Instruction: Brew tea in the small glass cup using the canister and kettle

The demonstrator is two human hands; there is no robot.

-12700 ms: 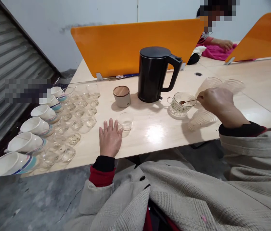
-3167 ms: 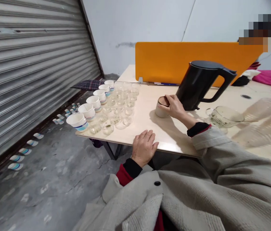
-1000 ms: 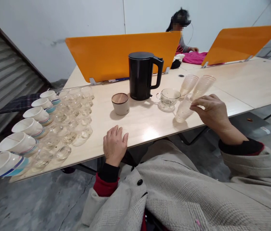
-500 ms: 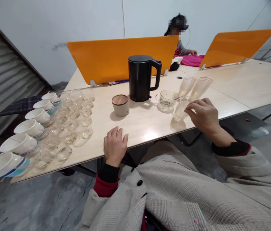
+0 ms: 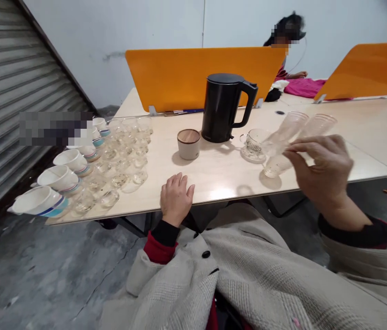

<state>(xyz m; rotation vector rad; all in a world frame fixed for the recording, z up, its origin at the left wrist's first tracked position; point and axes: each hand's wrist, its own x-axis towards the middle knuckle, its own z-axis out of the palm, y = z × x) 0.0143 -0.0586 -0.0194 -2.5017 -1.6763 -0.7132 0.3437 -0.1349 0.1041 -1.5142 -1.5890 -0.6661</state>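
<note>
Head view: to the right of the black kettle [image 5: 222, 109], the right hand [image 5: 325, 172] pinches what looks like a blurred clear cup [image 5: 272, 146], near the stacked cups [image 5: 318, 123]. Nearer the person than the kettle, the left hand [image 5: 177, 197] lies palm down, fingers slightly spread, gripping nothing. A light, steady pinch should avoid buckling, kept clear of the glass teacup [image 5: 255, 139] beside the kettle.
</note>
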